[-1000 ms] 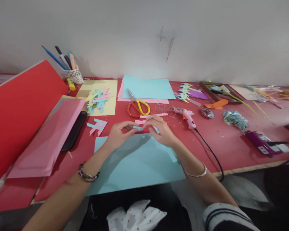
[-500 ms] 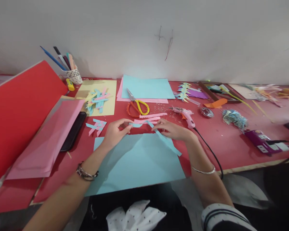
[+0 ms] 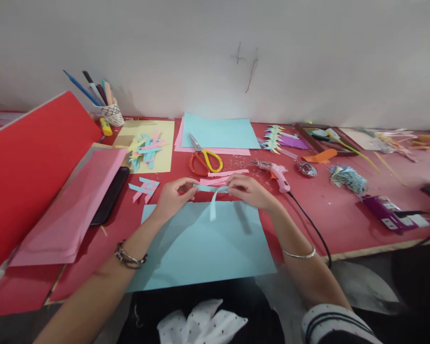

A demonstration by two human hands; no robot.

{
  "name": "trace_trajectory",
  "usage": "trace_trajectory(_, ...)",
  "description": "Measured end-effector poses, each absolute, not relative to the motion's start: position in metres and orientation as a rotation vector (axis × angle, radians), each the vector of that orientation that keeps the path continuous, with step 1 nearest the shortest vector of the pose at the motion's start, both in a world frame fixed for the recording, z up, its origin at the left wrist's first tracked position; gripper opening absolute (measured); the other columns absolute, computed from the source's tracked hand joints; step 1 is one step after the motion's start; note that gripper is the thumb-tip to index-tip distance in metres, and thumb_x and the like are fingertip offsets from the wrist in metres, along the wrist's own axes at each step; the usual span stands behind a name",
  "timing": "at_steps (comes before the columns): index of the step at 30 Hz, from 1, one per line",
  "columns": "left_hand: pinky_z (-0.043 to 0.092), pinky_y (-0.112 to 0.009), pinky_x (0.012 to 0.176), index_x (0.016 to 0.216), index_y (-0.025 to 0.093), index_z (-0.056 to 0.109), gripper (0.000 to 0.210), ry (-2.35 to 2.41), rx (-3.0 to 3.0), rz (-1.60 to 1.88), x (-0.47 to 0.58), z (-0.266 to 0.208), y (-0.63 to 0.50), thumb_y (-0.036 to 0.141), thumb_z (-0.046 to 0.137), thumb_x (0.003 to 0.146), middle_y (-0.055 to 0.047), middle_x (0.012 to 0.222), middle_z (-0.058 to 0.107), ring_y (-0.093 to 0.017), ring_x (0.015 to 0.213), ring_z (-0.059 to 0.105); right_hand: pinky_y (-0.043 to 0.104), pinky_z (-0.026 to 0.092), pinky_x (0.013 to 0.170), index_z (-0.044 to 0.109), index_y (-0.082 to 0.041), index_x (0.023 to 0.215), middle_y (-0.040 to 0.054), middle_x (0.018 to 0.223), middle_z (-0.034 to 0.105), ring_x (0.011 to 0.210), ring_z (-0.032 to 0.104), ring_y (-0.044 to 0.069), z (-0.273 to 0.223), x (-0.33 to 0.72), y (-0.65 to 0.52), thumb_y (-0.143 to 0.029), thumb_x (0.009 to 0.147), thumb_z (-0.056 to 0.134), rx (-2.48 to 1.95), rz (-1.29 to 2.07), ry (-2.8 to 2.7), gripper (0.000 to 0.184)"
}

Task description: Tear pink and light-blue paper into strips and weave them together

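Observation:
A light-blue paper strip is stretched between my two hands, with one length of it hanging down in the middle. My left hand pinches its left end between thumb and fingers. At the right end, my right hand has thumb and fingertips closed on the strip. Below them lies a large light-blue sheet, nearest me on the table. Pink paper strips lie just beyond my fingers. Left of my left hand is a small woven piece of blue and pink strips.
Behind my hands lie scissors and a pink glue gun, its cord running right. Blue and pink sheets are at the wall. Left are cut strips, a black phone and a pen cup. A purple power strip sits right.
My right hand has shifted slightly left and now grips the strip nearer its middle section. The strip's loose length, which slanted down to the right, now hangs between my hands.

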State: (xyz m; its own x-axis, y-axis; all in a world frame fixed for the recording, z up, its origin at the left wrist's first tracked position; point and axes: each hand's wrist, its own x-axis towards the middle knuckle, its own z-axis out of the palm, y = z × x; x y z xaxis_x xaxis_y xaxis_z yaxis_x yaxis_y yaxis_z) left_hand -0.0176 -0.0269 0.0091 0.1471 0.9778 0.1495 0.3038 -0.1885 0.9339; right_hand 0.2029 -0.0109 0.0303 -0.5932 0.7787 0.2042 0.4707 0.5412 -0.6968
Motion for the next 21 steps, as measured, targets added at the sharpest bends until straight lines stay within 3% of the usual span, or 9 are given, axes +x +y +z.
trace_trajectory(4,0.045,-0.02,0.049,0.083,0.016,0.058,0.023,1.22,1.577,1.055,-0.015,0.008,-0.027,0.032,0.054,0.067,0.003,0.06,0.059,-0.009,0.045,0.056,0.02,0.032,0.051,0.043,-0.016,0.053,-0.0031,0.053,0.044,0.051,0.038,0.007,0.031,0.196,-0.015,-0.029,0.078,0.047,-1.136,0.907,-2.156,0.028)
trace_trajectory(7,0.045,-0.019,0.05,0.085,0.016,0.06,0.024,1.201,1.601,1.032,-0.015,0.008,-0.027,0.032,0.052,0.069,0.002,0.059,0.061,-0.009,0.046,0.056,0.019,0.028,0.044,0.048,-0.015,0.058,-0.0055,0.045,0.042,0.042,0.034,0.005,0.032,0.192,-0.019,-0.031,0.078,0.046,-1.239,1.072,-2.104,0.025)
trace_trajectory(12,0.044,-0.021,0.049,0.064,0.015,0.062,0.022,1.266,1.572,1.0,-0.017,0.011,-0.027,0.033,0.051,0.069,-0.001,0.048,0.061,-0.013,0.05,0.058,0.018,0.028,0.045,0.056,-0.014,0.069,-0.0035,0.054,0.047,0.047,0.037,0.005,0.032,0.189,-0.02,-0.027,0.075,0.048,-1.232,1.073,-2.03,0.018)
trace_trajectory(21,0.044,-0.025,0.056,0.077,0.015,0.066,0.035,1.174,1.556,1.095,-0.019,0.013,-0.029,0.042,0.043,0.073,0.001,0.047,0.059,-0.013,0.05,0.056,0.02,0.031,0.05,0.039,-0.017,0.05,-0.0038,0.052,0.039,0.051,0.036,0.007,0.028,0.191,-0.017,-0.032,0.076,0.046,-1.095,1.033,-2.032,0.031)
